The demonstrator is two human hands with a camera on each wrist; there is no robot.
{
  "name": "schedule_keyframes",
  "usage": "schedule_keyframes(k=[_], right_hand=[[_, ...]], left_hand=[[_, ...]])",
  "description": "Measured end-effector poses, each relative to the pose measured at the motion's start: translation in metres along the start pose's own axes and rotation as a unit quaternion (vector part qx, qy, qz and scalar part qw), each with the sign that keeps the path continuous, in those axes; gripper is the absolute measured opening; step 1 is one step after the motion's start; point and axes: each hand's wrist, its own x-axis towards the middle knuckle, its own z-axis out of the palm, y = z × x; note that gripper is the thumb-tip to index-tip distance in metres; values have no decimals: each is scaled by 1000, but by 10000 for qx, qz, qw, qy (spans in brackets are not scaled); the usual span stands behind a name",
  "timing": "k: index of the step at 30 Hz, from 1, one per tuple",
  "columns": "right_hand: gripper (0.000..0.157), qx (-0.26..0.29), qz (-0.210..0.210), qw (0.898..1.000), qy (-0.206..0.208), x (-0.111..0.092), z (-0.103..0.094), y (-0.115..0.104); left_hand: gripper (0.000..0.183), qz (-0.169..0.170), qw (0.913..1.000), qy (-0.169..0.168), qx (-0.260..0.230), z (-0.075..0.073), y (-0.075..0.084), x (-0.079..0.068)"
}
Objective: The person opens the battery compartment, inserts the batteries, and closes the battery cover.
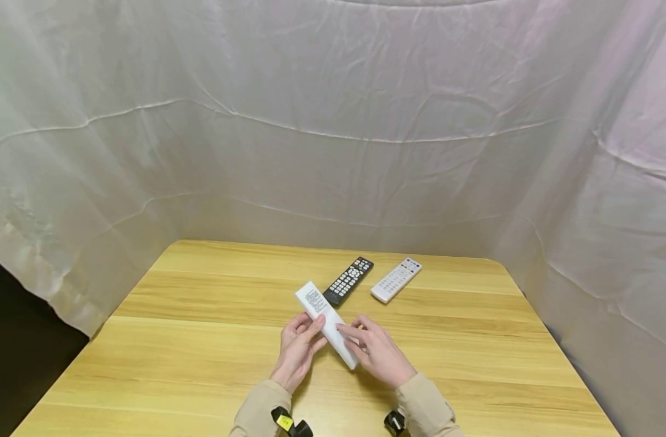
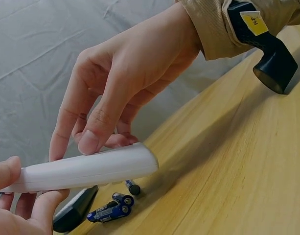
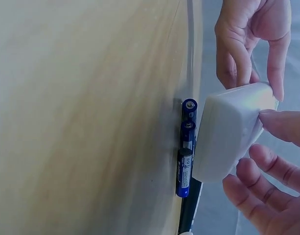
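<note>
A white remote control (image 1: 334, 335), its back turned up with a printed label (image 1: 314, 300) near the far end, is tilted above the table. My left hand (image 1: 298, 352) holds it from the left edge, thumb on the back and fingers underneath. At the near end, my right hand (image 1: 383, 357) has its thumb and index finger on the back; in the left wrist view the other fingers curl by the far edge. Several blue batteries (image 3: 184, 172) lie under the remote control, hidden in the head view.
Beyond the hands lie a black remote control (image 1: 348, 282) and a second white remote control (image 1: 396, 280), both buttons up on the wooden table (image 1: 201, 315). A pale curtain (image 1: 333, 170) hangs behind and along both sides.
</note>
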Motion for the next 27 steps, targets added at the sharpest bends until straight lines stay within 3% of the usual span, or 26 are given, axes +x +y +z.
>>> schedule_keyframes(k=[11, 20, 27], right_hand=[[38, 713, 275, 9971, -40, -4, -2, 2], [38, 964, 261, 9940, 442, -6, -1, 8], [36, 1287, 222, 9888, 729, -7, -5, 9]], left_hand=[[50, -153, 9995, -271, 82, -6, 3, 0], [62, -256, 9972, -690, 124, -13, 9, 1], [61, -352, 9963, -784, 96, -14, 16, 3]])
